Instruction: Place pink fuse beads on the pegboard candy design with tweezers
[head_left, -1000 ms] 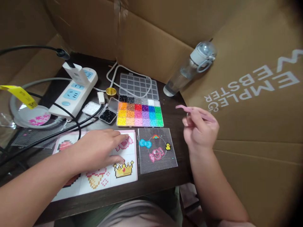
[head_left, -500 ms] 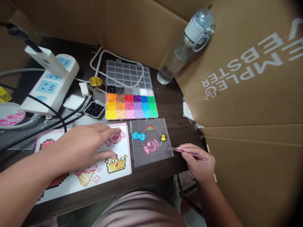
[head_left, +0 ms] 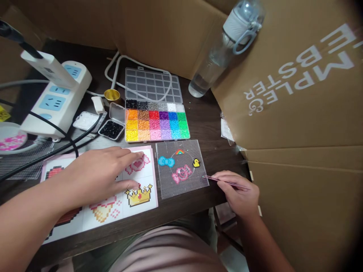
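My right hand (head_left: 236, 190) pinches pink tweezers (head_left: 227, 182), their tips over the right edge of a clear pegboard (head_left: 170, 189). Bead figures sit on the board: a blue bow (head_left: 166, 161), a small rainbow (head_left: 180, 152), a yellow duck (head_left: 196, 163) and a pink candy (head_left: 182, 174) with a gap near its middle. My left hand (head_left: 104, 173) lies with fingers apart on a printed pattern sheet (head_left: 138, 215), index fingertip on the pink candy picture (head_left: 138, 164) and thumb by the crown picture (head_left: 139, 196). I cannot make out a bead in the tweezer tips.
Behind the board lies a compartment box of coloured beads (head_left: 157, 124). Small boxes of black beads (head_left: 111, 129) and white beads (head_left: 85, 121) stand left of it, near a power strip (head_left: 55, 100) and black cables (head_left: 66, 136). A water bottle (head_left: 211, 62) leans by the cardboard wall (head_left: 289, 124).
The camera view has shifted slightly. Both hands stay nearly still: the left on the sheet, the right holding the tweezers at the board's right edge.
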The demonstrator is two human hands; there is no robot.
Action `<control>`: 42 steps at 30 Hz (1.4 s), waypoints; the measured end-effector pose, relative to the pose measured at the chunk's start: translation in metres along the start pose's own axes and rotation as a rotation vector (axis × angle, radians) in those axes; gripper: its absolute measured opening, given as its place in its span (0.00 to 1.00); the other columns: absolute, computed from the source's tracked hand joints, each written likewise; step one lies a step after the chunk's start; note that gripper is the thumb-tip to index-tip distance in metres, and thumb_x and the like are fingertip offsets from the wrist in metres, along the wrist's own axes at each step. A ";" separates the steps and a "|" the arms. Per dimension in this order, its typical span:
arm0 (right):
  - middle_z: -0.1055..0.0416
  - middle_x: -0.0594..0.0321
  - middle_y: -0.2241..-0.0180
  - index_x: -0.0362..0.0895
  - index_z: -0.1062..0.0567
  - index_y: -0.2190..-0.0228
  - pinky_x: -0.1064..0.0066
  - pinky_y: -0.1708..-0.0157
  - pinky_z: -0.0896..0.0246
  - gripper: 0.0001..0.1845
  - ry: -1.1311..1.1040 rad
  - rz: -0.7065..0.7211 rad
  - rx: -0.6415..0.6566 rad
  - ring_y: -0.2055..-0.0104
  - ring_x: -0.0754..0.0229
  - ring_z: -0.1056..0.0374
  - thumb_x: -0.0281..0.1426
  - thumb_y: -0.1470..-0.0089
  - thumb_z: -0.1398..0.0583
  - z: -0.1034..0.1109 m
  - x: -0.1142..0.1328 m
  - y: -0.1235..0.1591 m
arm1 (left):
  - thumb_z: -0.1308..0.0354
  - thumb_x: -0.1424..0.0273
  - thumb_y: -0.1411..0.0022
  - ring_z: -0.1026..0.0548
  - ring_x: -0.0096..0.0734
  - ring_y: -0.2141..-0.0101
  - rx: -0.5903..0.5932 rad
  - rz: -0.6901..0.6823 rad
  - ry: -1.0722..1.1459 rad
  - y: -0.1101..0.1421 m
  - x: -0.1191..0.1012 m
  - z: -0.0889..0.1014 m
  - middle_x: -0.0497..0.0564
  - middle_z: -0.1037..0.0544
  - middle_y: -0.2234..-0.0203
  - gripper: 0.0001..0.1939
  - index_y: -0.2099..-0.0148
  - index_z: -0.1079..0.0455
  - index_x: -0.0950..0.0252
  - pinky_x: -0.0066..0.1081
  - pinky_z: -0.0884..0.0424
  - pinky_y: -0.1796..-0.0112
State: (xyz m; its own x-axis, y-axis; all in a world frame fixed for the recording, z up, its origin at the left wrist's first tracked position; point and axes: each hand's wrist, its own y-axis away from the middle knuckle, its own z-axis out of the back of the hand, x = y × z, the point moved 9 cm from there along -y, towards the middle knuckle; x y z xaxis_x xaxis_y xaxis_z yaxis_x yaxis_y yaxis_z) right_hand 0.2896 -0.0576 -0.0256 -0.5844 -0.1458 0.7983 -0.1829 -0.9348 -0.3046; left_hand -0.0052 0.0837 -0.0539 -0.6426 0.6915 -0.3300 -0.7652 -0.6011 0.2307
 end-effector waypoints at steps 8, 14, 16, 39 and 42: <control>0.20 0.64 0.68 0.49 0.18 0.69 0.71 0.65 0.28 0.11 0.003 -0.019 -0.029 0.66 0.62 0.24 0.20 0.46 0.37 0.003 -0.003 0.000 | 0.43 0.48 0.40 0.24 0.56 0.52 0.028 -0.004 -0.044 -0.001 -0.001 -0.001 0.59 0.23 0.48 0.33 0.38 0.31 0.60 0.48 0.26 0.55; 0.19 0.62 0.69 0.49 0.18 0.70 0.69 0.66 0.27 0.10 -0.020 -0.030 -0.048 0.67 0.60 0.23 0.21 0.46 0.36 0.004 -0.004 -0.001 | 0.45 0.46 0.40 0.24 0.57 0.52 0.045 0.010 -0.041 -0.001 -0.002 0.000 0.58 0.22 0.49 0.34 0.38 0.31 0.60 0.48 0.26 0.55; 0.19 0.62 0.69 0.48 0.18 0.70 0.68 0.67 0.27 0.09 -0.019 -0.033 -0.046 0.68 0.59 0.23 0.22 0.47 0.36 0.004 -0.003 -0.002 | 0.44 0.45 0.40 0.23 0.57 0.52 0.028 0.005 -0.012 0.000 -0.001 0.001 0.57 0.22 0.49 0.35 0.38 0.31 0.59 0.47 0.26 0.55; 0.19 0.60 0.70 0.48 0.18 0.72 0.66 0.67 0.25 0.07 -0.034 -0.080 -0.103 0.68 0.58 0.23 0.25 0.46 0.35 0.011 -0.014 0.005 | 0.44 0.47 0.39 0.24 0.55 0.51 0.068 0.023 -0.047 0.000 -0.001 0.000 0.57 0.22 0.48 0.33 0.37 0.32 0.58 0.45 0.27 0.55; 0.20 0.59 0.70 0.47 0.18 0.72 0.65 0.67 0.24 0.05 -0.159 -0.099 -0.158 0.68 0.58 0.23 0.26 0.47 0.34 0.014 -0.018 0.001 | 0.43 0.49 0.39 0.25 0.55 0.50 0.055 0.015 -0.040 0.000 -0.003 0.000 0.59 0.23 0.46 0.33 0.37 0.32 0.60 0.46 0.27 0.53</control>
State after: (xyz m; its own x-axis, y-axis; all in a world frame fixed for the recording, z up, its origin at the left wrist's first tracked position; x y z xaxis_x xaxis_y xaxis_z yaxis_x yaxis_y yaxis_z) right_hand 0.3110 -0.0599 -0.0331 -0.4283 -0.1171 0.8960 -0.3615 -0.8866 -0.2887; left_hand -0.0038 0.0818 -0.0526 -0.6542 0.6987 -0.2895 -0.7557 -0.5891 0.2861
